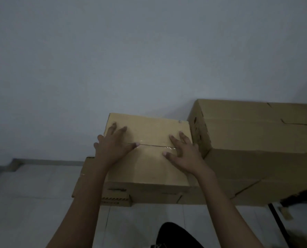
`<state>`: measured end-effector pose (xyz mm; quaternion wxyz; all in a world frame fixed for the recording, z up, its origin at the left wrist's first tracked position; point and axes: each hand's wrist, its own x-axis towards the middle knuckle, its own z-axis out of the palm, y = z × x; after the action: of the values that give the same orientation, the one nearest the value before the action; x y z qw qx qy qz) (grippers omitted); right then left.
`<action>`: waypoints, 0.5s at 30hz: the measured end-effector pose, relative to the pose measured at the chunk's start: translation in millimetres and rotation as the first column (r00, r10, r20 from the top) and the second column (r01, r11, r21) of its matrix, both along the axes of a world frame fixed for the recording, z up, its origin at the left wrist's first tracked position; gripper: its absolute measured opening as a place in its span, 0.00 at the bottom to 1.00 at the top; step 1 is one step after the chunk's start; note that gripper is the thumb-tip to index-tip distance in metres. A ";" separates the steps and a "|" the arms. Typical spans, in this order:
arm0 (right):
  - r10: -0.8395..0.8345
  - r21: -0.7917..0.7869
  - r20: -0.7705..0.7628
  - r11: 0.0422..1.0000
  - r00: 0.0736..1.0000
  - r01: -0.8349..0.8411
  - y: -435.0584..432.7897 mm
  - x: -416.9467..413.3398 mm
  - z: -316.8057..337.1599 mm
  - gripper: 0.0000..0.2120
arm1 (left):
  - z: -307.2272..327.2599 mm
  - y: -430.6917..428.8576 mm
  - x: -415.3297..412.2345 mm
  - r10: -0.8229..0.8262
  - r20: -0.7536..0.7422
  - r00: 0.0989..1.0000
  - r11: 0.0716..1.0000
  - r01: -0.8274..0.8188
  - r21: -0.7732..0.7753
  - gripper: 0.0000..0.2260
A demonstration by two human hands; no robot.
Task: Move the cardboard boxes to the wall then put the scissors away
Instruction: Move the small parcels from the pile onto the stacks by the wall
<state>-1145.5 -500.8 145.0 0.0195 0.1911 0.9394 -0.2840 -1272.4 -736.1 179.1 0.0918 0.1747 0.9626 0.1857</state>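
Observation:
A small taped cardboard box (149, 169) sits on top of flatter cardboard boxes (149, 196) against the white wall (113, 59). My left hand (113, 145) lies flat on its top at the left edge, fingers spread. My right hand (181, 153) lies flat on its top at the right edge, fingers spread. Neither hand grips anything. A larger stack of cardboard boxes (256, 149) stands right beside it, also against the wall. No scissors are in view.
Pale tiled floor (32, 203) stretches to the left and in front of the boxes. A dark thin cable or rod (276, 222) lies on the floor at the lower right. My dark-clothed knee (176, 237) shows at the bottom.

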 end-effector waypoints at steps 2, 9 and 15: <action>-0.004 0.002 0.053 1.000 0.999 0.004 -0.2 -7.1 -6.7 0.44 | -13.5 1.8 -12.9 -0.023 0.039 0.999 1.000 0.023 -0.008 0.44; -0.004 0.011 0.178 1.000 0.984 0.002 33.1 -62.1 -28.5 0.38 | -77.0 28.7 -89.3 -0.082 0.143 0.986 0.996 0.076 0.046 0.53; -0.054 0.003 0.217 0.999 0.975 0.054 56.8 -105.4 -51.6 0.36 | -109.8 58.5 -135.7 -0.106 0.193 0.976 0.994 0.104 0.022 0.53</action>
<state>-1250.9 -444.1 93.4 0.1143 0.2462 0.9257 -0.2634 -1408.1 -677.6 69.3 0.1937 0.2070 0.9374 0.2022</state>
